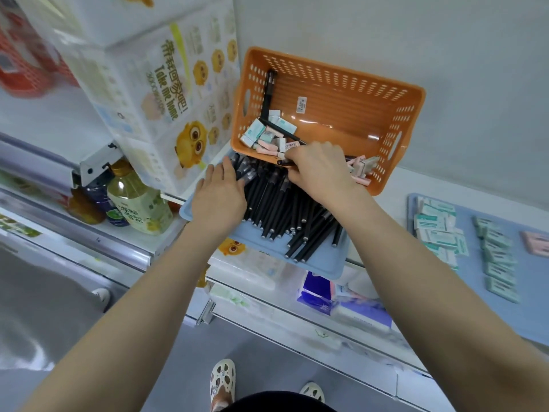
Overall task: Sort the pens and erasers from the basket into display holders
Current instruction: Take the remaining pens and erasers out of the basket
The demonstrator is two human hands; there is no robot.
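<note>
**A:** What's closest to you?

**B:** My sandals (pixel 222 382) on the floor. Then both forearms reach up to the blue tray (pixel 323 267) at the front edge of the shelf (pixel 395 185). The pile of black pens (pixel 285 209) lies on it, long axes running far to near, with the near ends fanned out to the right.

**A:** And the hands?

**B:** My left hand (pixel 219 193) lies flat on the pile's left side. Its fingers are fairly straight and its grip has hold of nothing. My right hand (pixel 319 171) is at the basket's near rim, its grip curled round a single pen (pixel 282 162). Only the pen's dark end shows, poking out leftward past my fingers.

**A:** So which way does it go?

**B:** I'd judge the pile sits just on the near side and to the left of the right grip. The single pen lies crosswise to the pile, so it wants turning to match before I lay it down. The right hand is nearer; the left only steadies the pile.

**A:** And beyond?

**B:** The orange basket (pixel 410 114) has loose erasers (pixel 261 135) in its left corner, and another pen (pixel 269 90) leans up its left wall. Off to the right, sorted erasers (pixel 439 230) lie on a second blue tray (pixel 534 292).
</note>
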